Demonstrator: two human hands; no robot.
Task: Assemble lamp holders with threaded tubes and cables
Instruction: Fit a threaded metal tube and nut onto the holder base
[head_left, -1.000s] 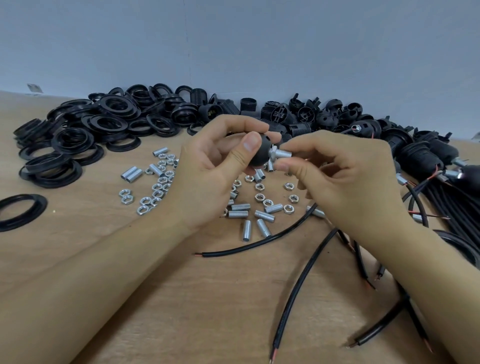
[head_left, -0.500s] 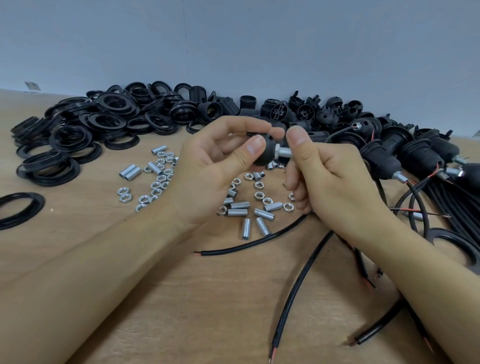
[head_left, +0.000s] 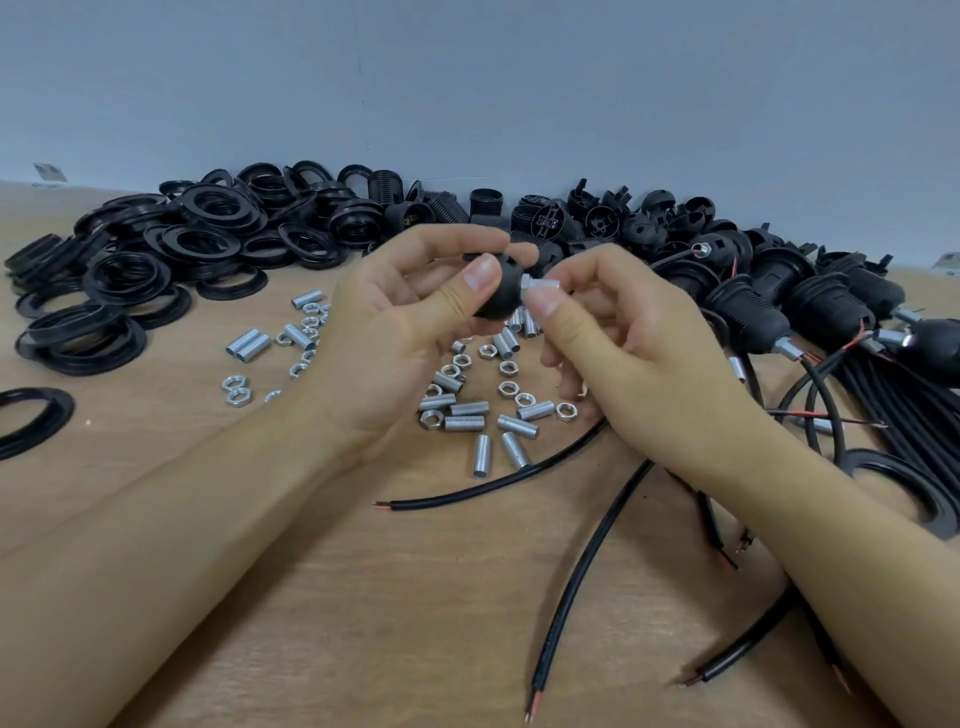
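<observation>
Left hand (head_left: 395, 332) grips black holder cap (head_left: 501, 293); right hand (head_left: 618, 332) pinches threaded tube (head_left: 540, 284) at cap, tube mostly hidden by fingertips.

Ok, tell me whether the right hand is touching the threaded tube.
Touching: the head view shows the right hand pinching the threaded tube between thumb and forefinger.

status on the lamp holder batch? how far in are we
Done: several lamp holders with tubes and cables lie at the right. In hand: the left hand grips a black cap while the right hand pinches a threaded tube at its end; how far it is seated cannot be told. Left: many loose tubes and nuts, bare cables, and piles of black rings and unused holder parts.
</observation>
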